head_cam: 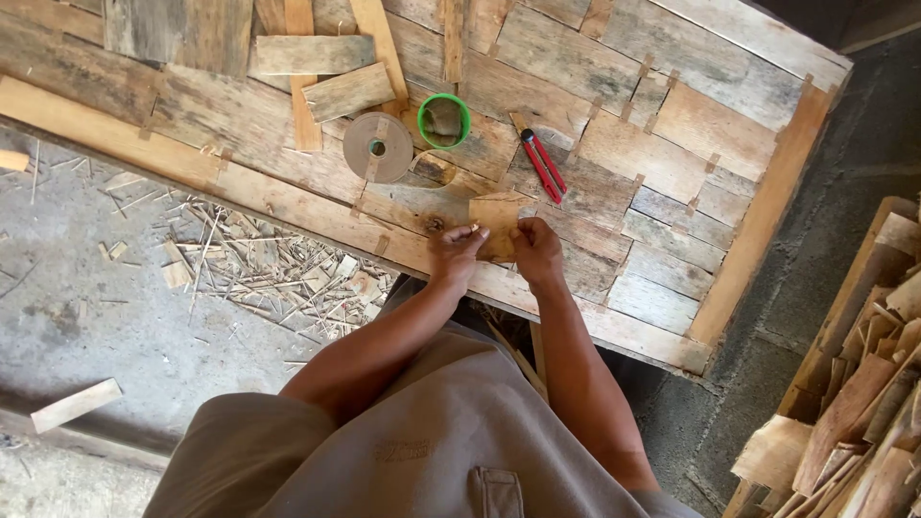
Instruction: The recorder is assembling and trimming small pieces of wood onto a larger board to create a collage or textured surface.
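Hands press a veneer patch (pixel 495 223): left hand (pixel 457 251) and right hand (pixel 536 251) pinch its edges near the panel's front edge (pixel 576 317). Green cup (pixel 444 121) holds scraps beyond.

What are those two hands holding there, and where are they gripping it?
Both the left hand and right hand press a small wood patch at its near edge.

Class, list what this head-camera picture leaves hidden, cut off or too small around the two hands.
- Square thin wood veneer patch: near edge hidden under left hand and right hand.
- Green plastic ring: contents too small to identify.
- Stack of wood scraps: cut off by the right edge.
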